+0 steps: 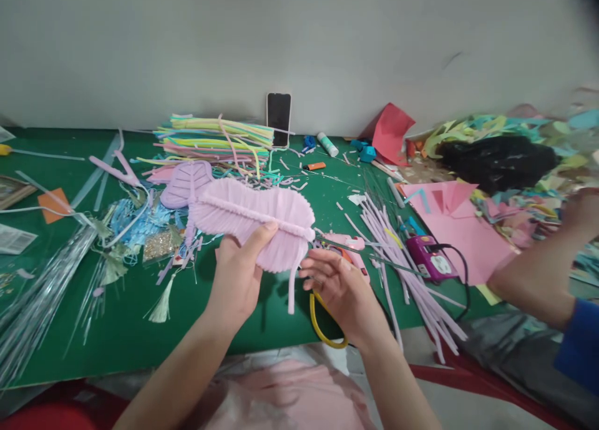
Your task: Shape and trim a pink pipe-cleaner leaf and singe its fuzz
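Note:
My left hand (238, 271) grips a fuzzy lilac leaf shape (255, 221) made of pipe cleaners, thumb on top and fingers beneath. A raised rib runs along its middle, and a loose pipe-cleaner end (292, 291) hangs from its right tip. Close to that tip is my right hand (344, 293), its fingers curled. A yellow loop handle (330, 336), like that of scissors, hangs from the right palm; the rest of this tool is hidden. Behind the held leaf lies a second lilac leaf (187, 183) on the green table (276, 324).
A stack of coloured pipe cleaners (215, 140) lies at the back beside a phone (279, 119). Lilac pipe cleaners (412, 293) and a purple power box (430, 258) are to the right. Another person's arm (538, 274) reaches in there. Silvery strips (51, 293) lie left.

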Tool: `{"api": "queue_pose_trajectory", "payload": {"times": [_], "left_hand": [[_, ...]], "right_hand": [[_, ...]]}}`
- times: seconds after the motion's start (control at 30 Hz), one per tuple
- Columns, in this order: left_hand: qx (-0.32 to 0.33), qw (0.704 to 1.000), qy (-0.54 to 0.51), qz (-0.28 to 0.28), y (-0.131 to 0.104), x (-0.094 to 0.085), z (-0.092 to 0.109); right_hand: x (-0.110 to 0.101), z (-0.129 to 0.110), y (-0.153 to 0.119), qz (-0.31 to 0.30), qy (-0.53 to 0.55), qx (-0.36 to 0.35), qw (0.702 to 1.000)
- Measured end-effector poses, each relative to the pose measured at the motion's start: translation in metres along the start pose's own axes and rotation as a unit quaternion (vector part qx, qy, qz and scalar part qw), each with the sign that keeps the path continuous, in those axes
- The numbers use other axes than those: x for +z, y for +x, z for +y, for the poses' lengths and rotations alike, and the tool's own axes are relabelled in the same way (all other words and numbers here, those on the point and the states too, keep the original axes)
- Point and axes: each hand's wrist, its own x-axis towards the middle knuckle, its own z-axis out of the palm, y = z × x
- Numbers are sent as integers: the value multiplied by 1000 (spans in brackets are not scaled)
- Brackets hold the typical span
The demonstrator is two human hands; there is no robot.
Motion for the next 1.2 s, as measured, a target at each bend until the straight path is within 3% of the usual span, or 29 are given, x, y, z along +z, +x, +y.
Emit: {"api": "queue_pose_trajectory", "payload": {"times": [0.07, 0.13, 0.27, 0.67, 1.03, 1.2], "left_hand": [[10, 999, 51, 14, -4, 0, -1], [15, 995, 97, 21, -7, 0, -2], [5, 994, 106, 24, -11, 2, -1], [-39, 999, 0, 4, -17, 6, 4], [-40, 998, 35, -41, -21, 7, 6], [-6, 996, 76, -36, -25, 5, 7]], "right_hand": [[13, 4, -2, -2, -70, -35, 997], [25, 5, -3, 38, -127, -64, 989], [38, 0, -5, 82, -157, -84, 981], [26, 1, -5, -3, -83, -47, 995], [21, -10, -4, -44, -87, -17, 995], [30, -16, -9, -28, -96, -60, 993]]}}
